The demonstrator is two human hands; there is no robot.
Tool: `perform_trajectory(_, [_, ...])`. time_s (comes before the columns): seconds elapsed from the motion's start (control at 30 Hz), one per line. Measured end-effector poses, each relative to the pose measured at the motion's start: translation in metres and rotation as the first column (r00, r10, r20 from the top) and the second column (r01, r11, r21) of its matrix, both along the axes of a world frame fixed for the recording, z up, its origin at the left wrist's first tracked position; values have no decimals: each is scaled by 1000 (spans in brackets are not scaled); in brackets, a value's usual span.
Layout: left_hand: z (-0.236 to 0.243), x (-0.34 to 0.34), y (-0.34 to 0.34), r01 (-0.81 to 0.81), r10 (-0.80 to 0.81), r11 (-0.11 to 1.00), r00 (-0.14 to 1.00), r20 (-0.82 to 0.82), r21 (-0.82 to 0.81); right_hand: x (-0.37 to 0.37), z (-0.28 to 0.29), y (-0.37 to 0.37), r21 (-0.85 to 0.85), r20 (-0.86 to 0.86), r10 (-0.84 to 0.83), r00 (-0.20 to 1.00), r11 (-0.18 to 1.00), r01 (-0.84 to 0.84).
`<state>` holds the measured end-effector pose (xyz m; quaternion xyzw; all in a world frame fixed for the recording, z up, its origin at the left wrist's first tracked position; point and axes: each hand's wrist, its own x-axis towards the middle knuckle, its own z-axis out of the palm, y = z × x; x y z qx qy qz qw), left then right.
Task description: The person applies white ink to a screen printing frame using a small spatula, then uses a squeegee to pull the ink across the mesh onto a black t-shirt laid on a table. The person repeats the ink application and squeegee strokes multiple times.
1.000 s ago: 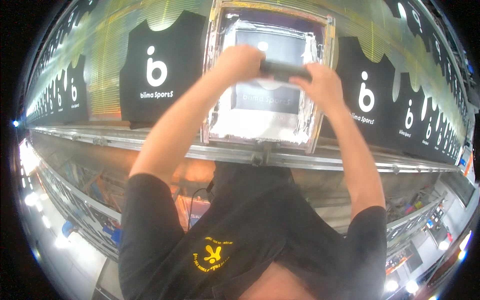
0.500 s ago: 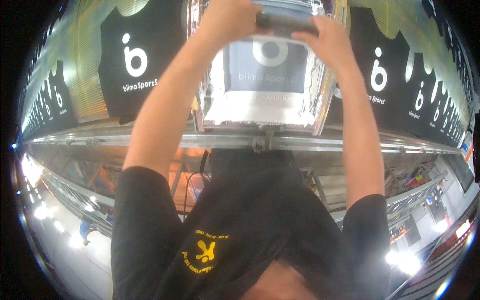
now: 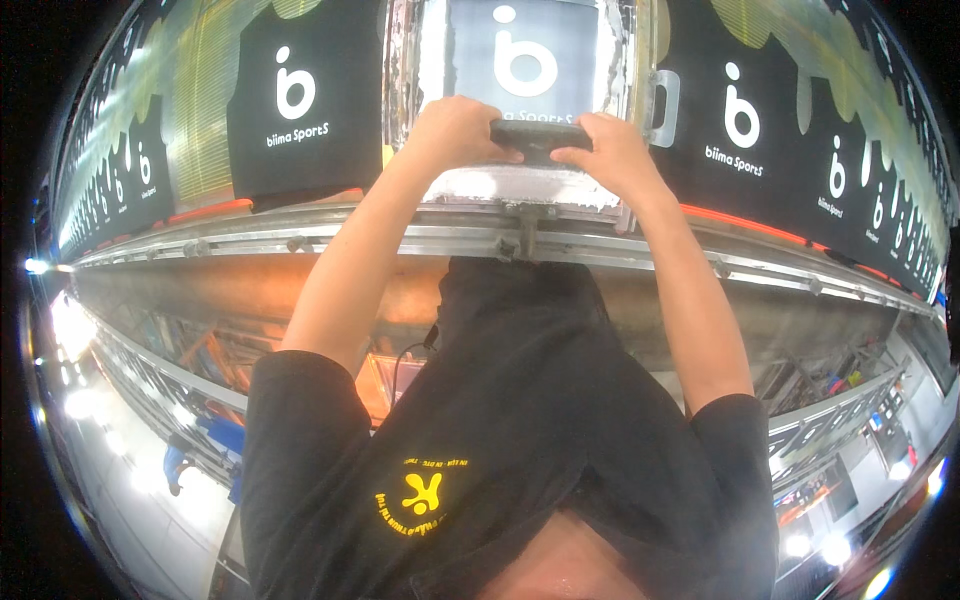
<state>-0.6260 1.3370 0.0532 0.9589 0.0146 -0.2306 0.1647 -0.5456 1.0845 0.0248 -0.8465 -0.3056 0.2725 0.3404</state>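
Observation:
My left hand [image 3: 452, 132] and my right hand [image 3: 612, 155] are both closed round the ends of a dark squeegee [image 3: 545, 143], thumbs turned inward along it. The squeegee lies crosswise over the near part of a printing screen [image 3: 420, 60], whose mesh shows a grey-blue area with a white rounded logo. White ink [image 3: 475, 184] smears the screen's near end and sides. The squeegee and my fingers cover the lower part of the logo. Beneath the screen, whatever lies there is mostly hidden.
Black garment pieces with white logos lie along the long table, one on the left [image 3: 295, 95] and one on the right [image 3: 735, 105], with several more beyond. A grey handle [image 3: 664, 108] juts from the screen's right side. A metal rail [image 3: 400, 240] runs along the table's near edge.
Both hands have pulled the squeegee toward me, from over the upper logo down to the screen's near end. More of the logo shows above it now.

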Motion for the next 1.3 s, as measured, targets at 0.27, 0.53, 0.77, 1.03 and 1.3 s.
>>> perform_trajectory(0.27, [37,51,8,-3,-45,991,938,-345,-137,38,18,-7,-74,-307,-32,951,997,10])
perform_trajectory(0.53, [24,145,49,130,-129,991,962,242,12,83,-59,-79,155,99,-811,577,586,796])
perform_trajectory(0.77, [-12,171,64,68,-92,995,924,372,76,84,-60,-62,-22,-480,-715,508,589,808])
perform_trajectory(1.03, [-18,32,19,24,7,998,904,428,-66,92,-23,-53,35,-495,-728,474,528,848])
perform_trajectory(1.3, [-27,-137,-38,77,-22,993,876,482,-95,100,-28,-43,244,-408,-718,565,510,825])
